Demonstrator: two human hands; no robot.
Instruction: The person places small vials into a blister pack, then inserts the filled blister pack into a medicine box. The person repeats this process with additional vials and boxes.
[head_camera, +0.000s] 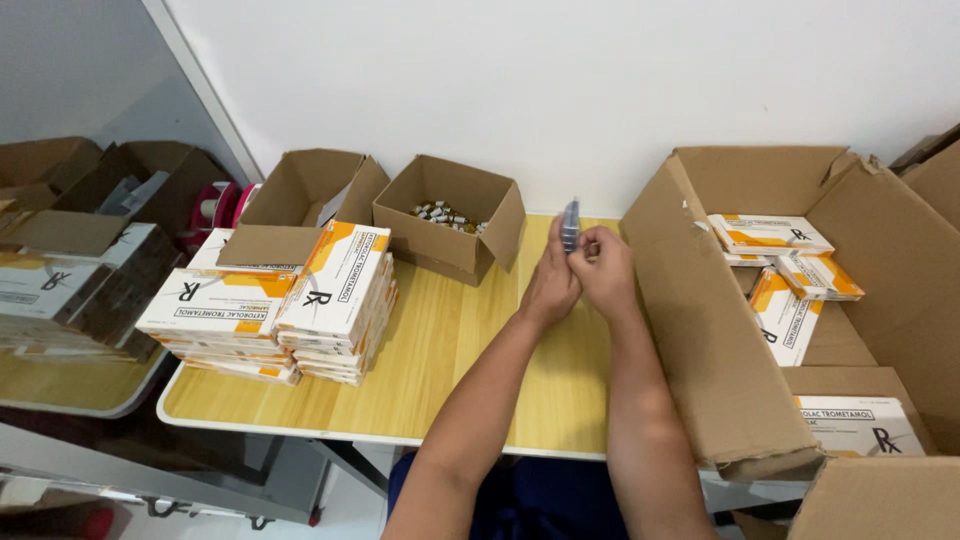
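Note:
Both my hands meet over the far middle of the wooden table (440, 370). My left hand (550, 285) and my right hand (607, 270) pinch a thin grey strip-like piece (570, 224), held upright on its edge between the fingertips. A small open cardboard box (450, 215) holding several small vials (447, 215) stands just left of my hands. Two stacks of flat white and orange cartons (285, 305) lie at the table's left.
A large open cardboard box (700, 320) on the right holds several white and orange cartons (785, 270). An empty-looking open box (300, 200) stands behind the stacks. More cartons and boxes (70, 270) sit on a second table at the left, with tape rolls (215, 210) nearby.

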